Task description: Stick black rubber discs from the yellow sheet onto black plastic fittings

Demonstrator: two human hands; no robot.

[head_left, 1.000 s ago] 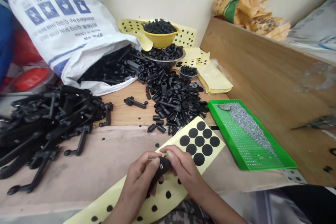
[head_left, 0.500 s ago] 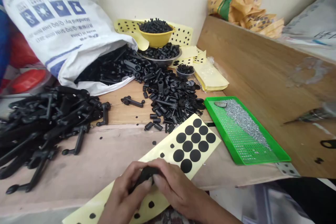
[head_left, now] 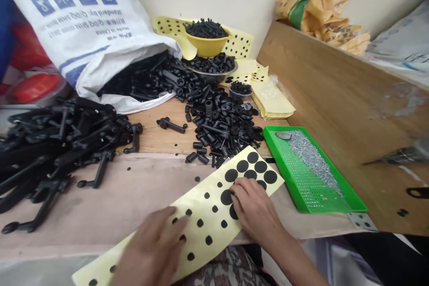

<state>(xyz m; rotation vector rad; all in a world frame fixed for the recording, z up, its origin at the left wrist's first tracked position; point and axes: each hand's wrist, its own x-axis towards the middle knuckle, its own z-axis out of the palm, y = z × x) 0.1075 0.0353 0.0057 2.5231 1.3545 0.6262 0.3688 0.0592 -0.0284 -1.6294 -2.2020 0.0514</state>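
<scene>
By the worker's clock, a long pale-yellow paper sheet (head_left: 203, 209) runs from nine to one. The left hand (head_left: 150, 246) blurs over it, fingers loosely parted, hiding some dots; I can't tell whether it holds anything. Toward one, the right hand (head_left: 253, 208) curls its fingertips against the large round black stickers (head_left: 231, 175), covering several; whether it pinches one is hidden. Past one sits a green plastic tray (head_left: 330, 208); at ten, a pile of black crank-shaped handles (head_left: 67, 143), cut off leftward. Beyond, at twelve, small black plastic parts (head_left: 221, 120) overlap indistinctly.
</scene>
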